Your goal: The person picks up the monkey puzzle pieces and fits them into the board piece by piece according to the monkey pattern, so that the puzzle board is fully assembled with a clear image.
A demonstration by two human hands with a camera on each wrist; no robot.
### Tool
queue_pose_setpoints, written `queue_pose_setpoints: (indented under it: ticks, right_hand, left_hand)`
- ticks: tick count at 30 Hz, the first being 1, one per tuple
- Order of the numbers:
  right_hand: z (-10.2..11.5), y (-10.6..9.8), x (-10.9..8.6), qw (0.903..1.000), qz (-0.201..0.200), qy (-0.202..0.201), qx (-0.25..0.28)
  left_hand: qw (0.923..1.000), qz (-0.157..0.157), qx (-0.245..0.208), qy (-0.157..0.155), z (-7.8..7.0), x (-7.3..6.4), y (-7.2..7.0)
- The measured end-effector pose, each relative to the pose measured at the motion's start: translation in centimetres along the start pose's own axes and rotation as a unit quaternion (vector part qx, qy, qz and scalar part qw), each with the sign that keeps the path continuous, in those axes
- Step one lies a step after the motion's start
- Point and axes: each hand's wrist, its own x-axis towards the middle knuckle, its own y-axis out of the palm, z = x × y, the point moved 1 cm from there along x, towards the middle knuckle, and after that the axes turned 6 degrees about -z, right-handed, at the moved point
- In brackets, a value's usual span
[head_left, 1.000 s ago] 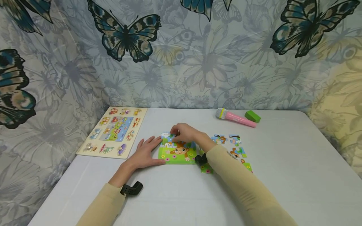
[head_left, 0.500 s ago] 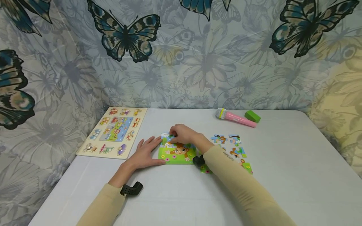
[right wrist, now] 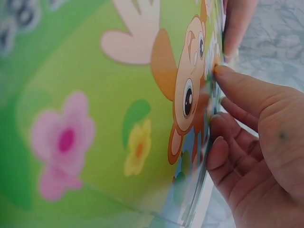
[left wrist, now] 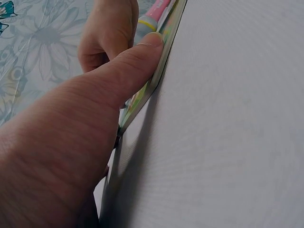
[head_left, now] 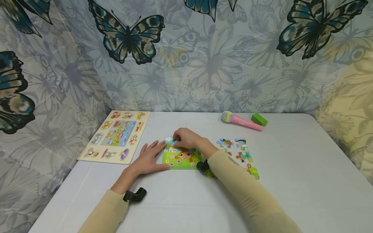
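Observation:
A small puzzle board (head_left: pixel 183 164) with a cartoon monkey on green grass lies flat in the middle of the table. Along its left side rests my left hand (head_left: pixel 148 160), fingers spread; in the left wrist view its thumb (left wrist: pixel 137 59) lies on the board's edge. My right hand (head_left: pixel 187 138) reaches over the top left of the board. Its thumb (right wrist: pixel 247 90) and curled fingers pinch a puzzle piece at the picture's surface, mostly hidden by the hand. To the board's right lie several loose puzzle pieces (head_left: pixel 225 142), some covered by the right sleeve (head_left: pixel 237 176).
At the far left stands a larger wooden peg puzzle (head_left: pixel 100 159) lying flat, with small vehicle and toy shapes. Toward the back right are a pink toy microphone (head_left: pixel 244 122) and a green block (head_left: pixel 259 119). A butterfly-patterned curtain (head_left: pixel 212 64) hangs behind the white table.
My right hand has shifted slightly left over the top of the board, its forearm following. The left hand keeps its place against the board.

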Motion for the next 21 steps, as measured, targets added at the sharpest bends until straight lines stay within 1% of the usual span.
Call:
queue_pose_setpoints:
  ticks: [3, 8, 12, 18, 21]
  right_hand:
    - [0.0, -0.1, -0.1, 0.9999, 0.001, -0.001, 0.011]
    - [-0.3, -0.9, -0.5, 0.9989, -0.003, -0.002, 0.046]
    - [-0.7, -1.7, -1.1, 0.9986, -0.012, -0.009, 0.05]
    - [-1.7, -3.2, -2.5, 0.9972, -0.027, -0.03, 0.063]
    - [-2.3, -4.1, -3.4, 0.9962, -0.031, -0.034, 0.075]
  left_hand:
    - [1.0, 0.0, -0.001, 0.002, 0.0, 0.0, 0.0]
    - [1.0, -0.002, -0.003, 0.002, -0.1, -0.2, 0.0]
    - [1.0, -0.003, -0.001, -0.001, -0.1, -0.2, 0.0]
    - [1.0, -0.002, 0.001, -0.003, -0.2, -0.2, 0.0]
    - [1.0, -0.002, 0.001, -0.002, -0.1, -0.1, 0.0]
